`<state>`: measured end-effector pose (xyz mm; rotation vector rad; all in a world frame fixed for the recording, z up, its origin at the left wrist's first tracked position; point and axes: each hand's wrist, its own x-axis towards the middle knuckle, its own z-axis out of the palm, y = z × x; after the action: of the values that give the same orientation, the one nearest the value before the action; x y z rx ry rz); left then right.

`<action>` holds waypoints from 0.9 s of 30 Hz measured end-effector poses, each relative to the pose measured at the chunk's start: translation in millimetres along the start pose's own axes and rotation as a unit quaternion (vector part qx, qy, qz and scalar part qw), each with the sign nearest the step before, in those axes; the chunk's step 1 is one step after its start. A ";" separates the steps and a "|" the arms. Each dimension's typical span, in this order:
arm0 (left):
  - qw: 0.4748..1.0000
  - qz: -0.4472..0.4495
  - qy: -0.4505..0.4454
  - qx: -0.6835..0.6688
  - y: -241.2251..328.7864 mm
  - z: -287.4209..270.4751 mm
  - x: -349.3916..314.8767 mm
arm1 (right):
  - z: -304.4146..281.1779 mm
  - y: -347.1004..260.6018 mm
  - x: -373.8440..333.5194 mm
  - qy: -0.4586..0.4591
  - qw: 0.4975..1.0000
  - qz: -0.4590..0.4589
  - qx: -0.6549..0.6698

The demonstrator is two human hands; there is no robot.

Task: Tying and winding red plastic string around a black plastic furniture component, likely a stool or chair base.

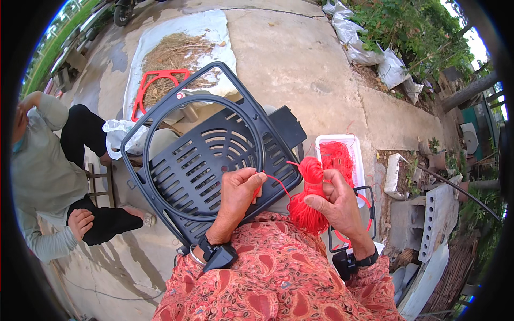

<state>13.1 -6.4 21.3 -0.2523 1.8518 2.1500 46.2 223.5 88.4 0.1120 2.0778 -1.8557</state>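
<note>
My left hand (235, 195) pinches a red strand between thumb and fingers, close to the ring of a dark grey frame (251, 107). From there the strand runs across to a thick bundle of red cord (309, 206), which my right hand (340, 206) grips from its right side. The frame, squarish with a large round ring inside, leans tilted before me. Beneath it shows a dark slatted plastic panel (206, 142), visible through the ring. Whether the strand is tied to the ring I cannot tell.
Right of me, a white tray (360, 160) holds more red cord (336, 155). A black-and-red frame (371, 214) is below it. A seated person (48, 160) is at left, beside a white bag (120, 134). Ahead, a red frame (140, 101) and dry stalks (176, 53) lie on white sheeting (214, 27).
</note>
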 end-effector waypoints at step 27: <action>0.914 0.214 0.147 0.312 -16.1 -3.7 6.2 | 79.1 20.9 101.6 -0.020 0.945 -0.165 -0.281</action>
<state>12.4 -7.2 3.7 -0.0212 2.8786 1.6727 -26.5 131.7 30.8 -0.4364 2.6269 -1.3218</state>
